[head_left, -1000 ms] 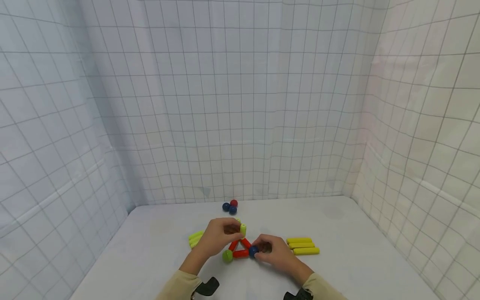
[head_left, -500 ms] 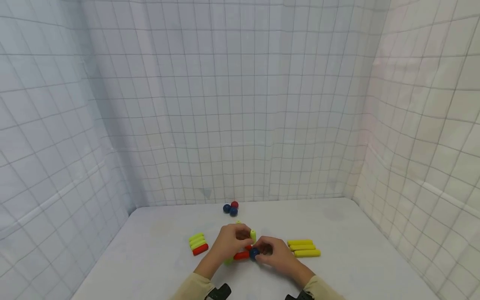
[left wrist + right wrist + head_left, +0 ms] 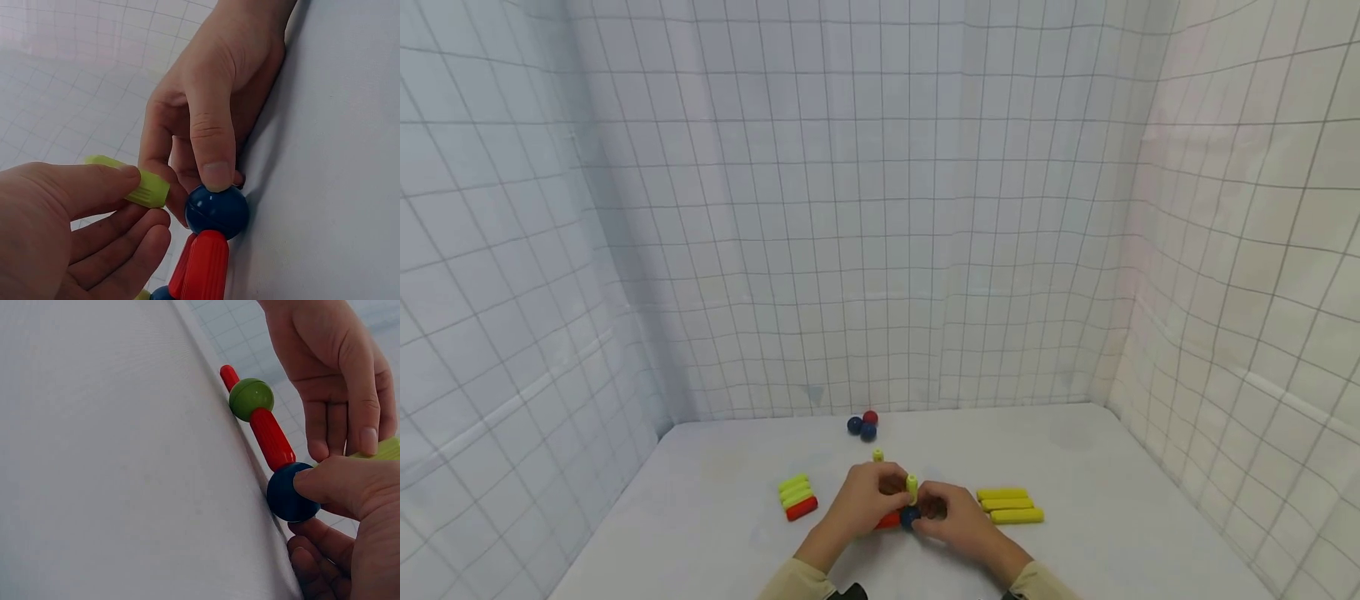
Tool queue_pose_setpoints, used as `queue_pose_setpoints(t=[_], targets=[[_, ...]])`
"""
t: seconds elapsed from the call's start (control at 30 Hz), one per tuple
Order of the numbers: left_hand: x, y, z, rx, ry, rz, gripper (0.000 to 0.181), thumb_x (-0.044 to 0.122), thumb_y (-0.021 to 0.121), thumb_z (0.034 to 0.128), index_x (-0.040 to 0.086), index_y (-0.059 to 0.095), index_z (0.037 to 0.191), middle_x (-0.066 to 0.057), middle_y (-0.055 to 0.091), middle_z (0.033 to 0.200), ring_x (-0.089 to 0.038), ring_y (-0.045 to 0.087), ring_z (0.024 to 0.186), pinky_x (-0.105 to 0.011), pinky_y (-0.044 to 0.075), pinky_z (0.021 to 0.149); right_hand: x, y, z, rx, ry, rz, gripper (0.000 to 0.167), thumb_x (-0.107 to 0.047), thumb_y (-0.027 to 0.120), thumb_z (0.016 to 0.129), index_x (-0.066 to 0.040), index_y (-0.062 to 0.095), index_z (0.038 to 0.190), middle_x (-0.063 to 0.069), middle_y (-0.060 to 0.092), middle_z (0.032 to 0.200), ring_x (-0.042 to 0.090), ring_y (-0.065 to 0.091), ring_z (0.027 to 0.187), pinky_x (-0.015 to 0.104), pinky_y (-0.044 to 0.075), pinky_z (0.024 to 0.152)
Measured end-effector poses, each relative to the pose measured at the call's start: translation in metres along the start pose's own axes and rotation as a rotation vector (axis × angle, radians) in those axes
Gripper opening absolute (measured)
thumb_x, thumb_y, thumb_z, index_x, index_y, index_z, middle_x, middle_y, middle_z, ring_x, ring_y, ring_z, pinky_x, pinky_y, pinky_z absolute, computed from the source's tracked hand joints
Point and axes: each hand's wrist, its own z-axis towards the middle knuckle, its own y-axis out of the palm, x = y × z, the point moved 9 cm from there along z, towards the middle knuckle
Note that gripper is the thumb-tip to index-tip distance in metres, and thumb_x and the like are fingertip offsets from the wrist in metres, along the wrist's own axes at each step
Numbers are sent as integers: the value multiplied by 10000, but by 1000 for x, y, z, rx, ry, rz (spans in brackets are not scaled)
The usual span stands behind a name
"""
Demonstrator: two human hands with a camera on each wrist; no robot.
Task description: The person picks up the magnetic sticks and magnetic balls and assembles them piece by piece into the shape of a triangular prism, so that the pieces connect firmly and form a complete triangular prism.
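Note:
My left hand (image 3: pixel 861 504) pinches a lime-green stick (image 3: pixel 912 490), which stands upright just above a blue ball (image 3: pixel 910 518). My right hand (image 3: pixel 962 523) grips that ball between thumb and fingers. In the left wrist view the lime stick (image 3: pixel 150 189) has its end close to the blue ball (image 3: pixel 217 211). A red stick (image 3: pixel 272 439) joins the blue ball (image 3: pixel 292 492) to a green ball (image 3: pixel 252 399) in the right wrist view. Another lime stick (image 3: pixel 877 456) rises behind my left hand, its base hidden.
Several lime sticks (image 3: pixel 794 487) and a red stick (image 3: pixel 802 508) lie at the left. Yellow sticks (image 3: pixel 1017 516) lie right of my right hand. Two blue balls (image 3: pixel 868 432) and a red ball (image 3: pixel 870 417) sit near the table's back edge.
My left hand has moved right with the lime stick, from beside the triangle's far corner to above the blue ball. My right hand keeps its grip on that ball.

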Motion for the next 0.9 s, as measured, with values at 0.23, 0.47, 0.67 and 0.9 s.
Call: queue_pose_setpoints(t=[0.23, 0.47, 0.67, 0.9], targets=[[-6, 6, 0, -55, -28, 12, 108, 114, 846, 948, 115, 801, 1046, 104, 754, 906, -69, 709, 837, -266, 603, 786, 5, 0, 1, -1, -8, 2, 139, -233, 832, 955, -235, 725, 1042, -91, 703, 963, 118, 640, 885, 284, 547, 795], [-5, 5, 0, -55, -39, 30, 101, 106, 841, 947, 108, 800, 1038, 95, 754, 898, -77, 704, 828, -276, 606, 779, 3, 1, 1, -4, -2, 31, 142, -222, 833, 949, -230, 726, 1042, -90, 702, 956, 114, 636, 869, 282, 545, 778], [-9, 7, -1, -75, -61, 24, 111, 110, 837, 948, 94, 808, 1054, 91, 757, 893, -78, 704, 817, -285, 614, 783, 1, 2, 0, -23, 9, 60, 133, -209, 827, 955, -202, 727, 1042, -81, 691, 947, 107, 621, 858, 270, 533, 768], [-7, 5, 2, -87, -75, 18, 108, 96, 830, 948, 100, 811, 1054, 93, 754, 883, -79, 703, 815, -283, 612, 777, 4, 2, 4, -36, -8, 62, 122, -242, 821, 967, -226, 729, 1046, -83, 701, 955, 98, 629, 857, 270, 544, 774]])
